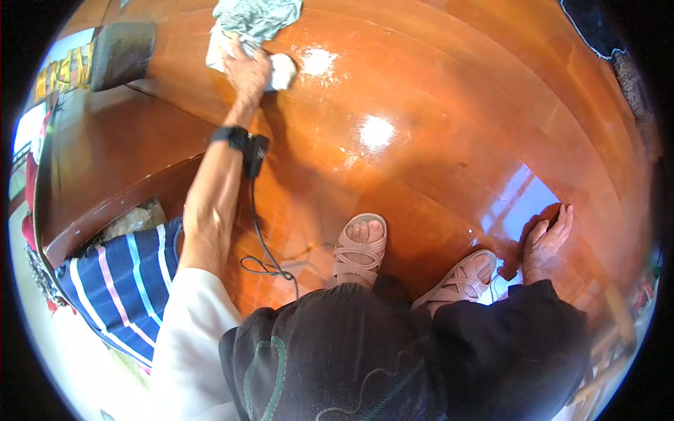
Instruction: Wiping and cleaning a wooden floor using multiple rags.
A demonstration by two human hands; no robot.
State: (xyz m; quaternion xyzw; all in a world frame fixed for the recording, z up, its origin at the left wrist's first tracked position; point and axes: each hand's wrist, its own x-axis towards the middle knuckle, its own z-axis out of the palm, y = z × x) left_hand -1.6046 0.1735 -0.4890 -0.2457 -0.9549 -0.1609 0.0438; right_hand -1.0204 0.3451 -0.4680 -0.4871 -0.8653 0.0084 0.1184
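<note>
My left hand (pixel 246 71) reaches far forward and presses on a crumpled cloth (pixel 258 18), pale grey-green with a white part, on the glossy orange-brown wooden floor (pixel 421 158). A white edge of cloth shows on both sides of the hand. The palm and part of the fingers' undersides are hidden. On that wrist sits a black band with a small black device (pixel 256 156), from which a cable hangs down. My right hand (pixel 549 239) is low at the right, over the floor beside my sandalled foot, fingers spread a little, with nothing seen in it.
Both feet in pink strappy sandals (pixel 360 247) stand on the floor. A brown wooden piece of furniture (pixel 121 158) is at the left, with a striped navy cloth (pixel 126 284) below it. A dark cloth (pixel 592 26) lies at the upper right. Blurred wooden bars (pixel 605 368) show at the lower right.
</note>
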